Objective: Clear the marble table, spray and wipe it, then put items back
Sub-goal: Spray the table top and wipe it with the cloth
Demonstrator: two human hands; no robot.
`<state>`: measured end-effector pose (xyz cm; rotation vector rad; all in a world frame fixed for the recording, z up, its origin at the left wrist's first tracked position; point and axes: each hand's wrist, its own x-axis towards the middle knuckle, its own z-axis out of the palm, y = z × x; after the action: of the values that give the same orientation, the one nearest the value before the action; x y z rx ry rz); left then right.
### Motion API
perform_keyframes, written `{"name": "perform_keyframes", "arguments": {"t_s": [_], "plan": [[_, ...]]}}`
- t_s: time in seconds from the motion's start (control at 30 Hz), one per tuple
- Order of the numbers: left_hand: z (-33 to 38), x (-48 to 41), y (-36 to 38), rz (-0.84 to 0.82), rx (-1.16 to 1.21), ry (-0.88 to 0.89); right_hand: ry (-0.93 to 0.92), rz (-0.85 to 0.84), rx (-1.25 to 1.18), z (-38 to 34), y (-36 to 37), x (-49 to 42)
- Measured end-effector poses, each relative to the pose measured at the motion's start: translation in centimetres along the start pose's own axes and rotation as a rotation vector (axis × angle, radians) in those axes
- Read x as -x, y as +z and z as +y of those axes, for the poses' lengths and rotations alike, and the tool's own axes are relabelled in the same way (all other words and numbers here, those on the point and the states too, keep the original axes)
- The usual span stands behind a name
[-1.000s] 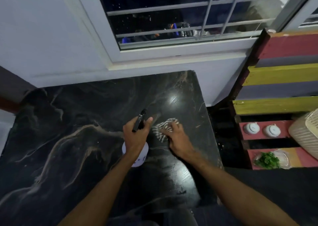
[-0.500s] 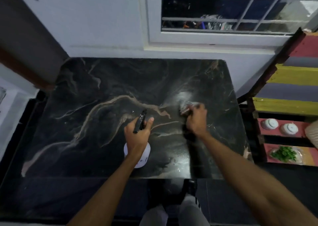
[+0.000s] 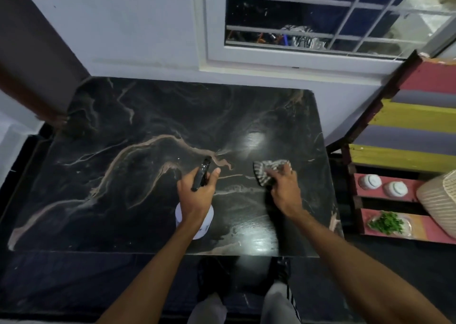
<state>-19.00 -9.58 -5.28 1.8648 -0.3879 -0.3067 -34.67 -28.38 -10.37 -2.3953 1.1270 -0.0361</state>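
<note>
Head view shows the black marble table with pale brown veining, bare of objects apart from what the hands hold, so the clearing step looks done and the spray-and-wipe step is under way. Beyond the right fingertips lies a bright wet sheen on the stone. The left hand is wrapped around the neck of a white plastic spray bottle with a black trigger head; its thumb rests beside the nozzle, which points toward the sheen, and the white body stands under the palm. The right hand presses its spread fingers flat on a crumpled grey-and-white striped cloth, which pokes out ahead of and to the left of the fingertips. Compared with half a second ago, the cloth has slid nearer and slightly right, while the bottle hand has kept its place. That suggests wiping strokes across the right half; the left half still looks unwiped, judging by its duller surface.
</note>
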Motion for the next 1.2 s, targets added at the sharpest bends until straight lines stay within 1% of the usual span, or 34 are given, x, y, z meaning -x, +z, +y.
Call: {"name": "perform_keyframes", "arguments": {"t_s": [0.03,0.1,0.17,0.2,0.23,0.3,0.33,0.4,0.53,0.57,0.6,0.7,0.77,0.83,0.9,0.97,1.07,1.13,1.2], "plan": [[0.4,0.1,0.9,-0.012,0.0,0.006,-0.033,-0.006,-0.008,0.8,0.0,2.0],[1.1,0.3,2.9,-0.041,-0.018,0.022,-0.212,-0.08,-0.015,2.5,0.7,6.6],[2.1,0.5,5.8,-0.061,-0.043,0.03,-0.33,-0.149,-0.011,5.5,0.1,8.0],[2.7,0.5,7.3,-0.06,-0.05,0.033,-0.329,-0.132,-0.03,7.0,-0.7,6.5],[3.0,0.6,8.7,-0.06,-0.053,0.033,-0.272,-0.089,-0.054,8.3,-1.7,4.1],[4.1,0.6,12.0,-0.056,-0.033,0.035,-0.098,0.001,-0.086,10.5,-4.3,-1.6],[4.6,0.6,13.5,-0.054,-0.019,0.033,-0.058,0.02,-0.086,11.2,-5.4,-4.0],[5.4,0.3,16.4,-0.052,-0.021,0.029,-0.097,0.014,-0.083,12.1,-6.0,-6.2],[6.7,-0.7,21.7,-0.041,-0.02,-0.016,-0.246,-0.015,-0.071,14.9,-4.8,-4.3],[7.1,-1.2,22.8,-0.034,-0.024,-0.015,-0.265,-0.028,-0.086,15.6,-5.1,-5.5],[7.4,-1.6,23.7,-0.029,-0.028,-0.016,-0.255,-0.024,-0.095,15.8,-5.5,-7.4],[7.8,-3.1,25.8,-0.008,-0.017,-0.007,-0.121,0.007,-0.117,15.5,-7.8,-15.1],[8.1,-4.1,26.8,0.011,-0.037,0.008,-0.086,-0.007,-0.123,15.3,-8.5,-18.0],[8.5,-5.2,27.6,0.019,-0.041,0.001,-0.106,-0.027,-0.117,15.6,-8.3,-18.2],[8.5,-5.8,28.0,0.026,-0.029,0.018,-0.164,-0.033,-0.111,16.4,-7.9,-17.2],[8.7,-6.7,28.6,0.037,-0.026,0.064,-0.22,-0.02,-0.115,16.2,-8.3,-19.8],[8.7,-8.5,29.4,0.053,-0.044,0.131,-0.193,-0.031,-0.122,13.3,-9.0,-25.6],[8.9,-9.5,29.8,0.076,-0.044,0.146,-0.241,-0.047,-0.109,11.7,-8.2,-27.2],[9.3,-10.3,30.1,0.075,-0.024,0.153,-0.317,-0.091,-0.078,11.5,-7.3,-26.8]]}}
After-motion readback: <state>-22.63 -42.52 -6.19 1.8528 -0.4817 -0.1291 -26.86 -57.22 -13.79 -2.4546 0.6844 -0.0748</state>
